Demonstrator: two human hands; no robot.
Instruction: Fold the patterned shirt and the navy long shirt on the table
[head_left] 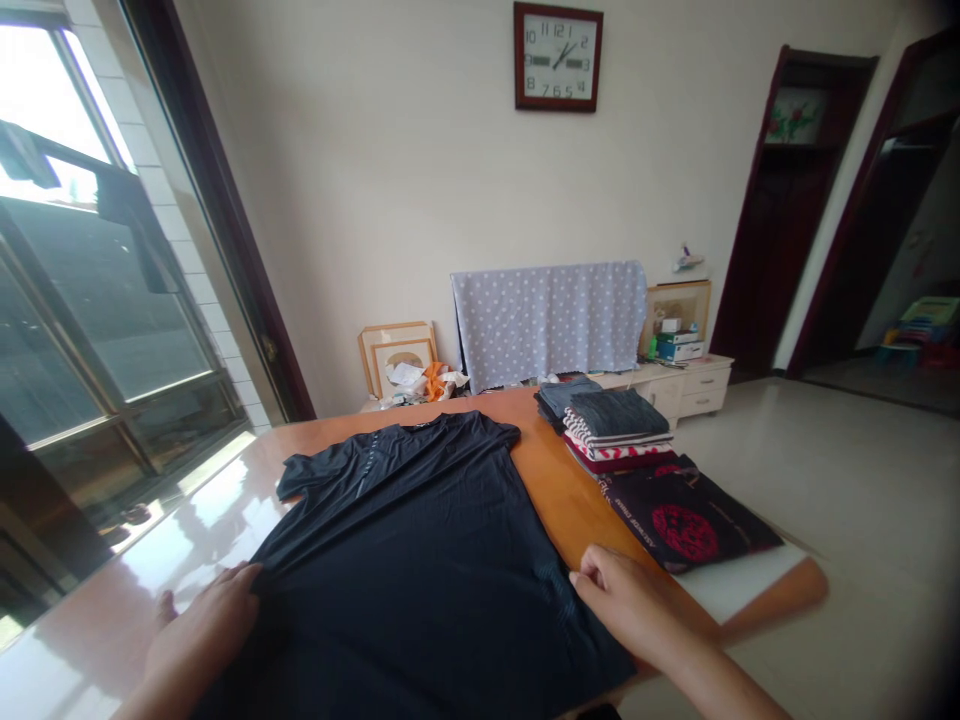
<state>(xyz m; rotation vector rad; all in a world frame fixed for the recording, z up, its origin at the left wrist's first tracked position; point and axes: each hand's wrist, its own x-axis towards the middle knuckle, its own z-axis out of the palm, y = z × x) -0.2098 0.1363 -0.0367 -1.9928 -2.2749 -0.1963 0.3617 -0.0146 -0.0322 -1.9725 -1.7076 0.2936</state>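
Observation:
A dark T-shirt [420, 560] lies spread out on the table, its neckline and sleeves at the far end and its body toward me. At its left edge is my left hand [202, 625], with the fingers on the cloth and the thumb held apart. My right hand [619, 590] is at the opposite side edge, its fingers curled in and the thumb and forefinger closed on the shirt's edge. Small creases run across the fabric. The nearest part of the shirt runs out of view at the bottom.
On the orange-brown table [551, 480], a stack of folded clothes [619, 425] stands at the right. Beside it lies a folded black garment [690, 515] with a red print. Behind are a low white cabinet [701, 390] and a dotted cloth [551, 325] draped over something.

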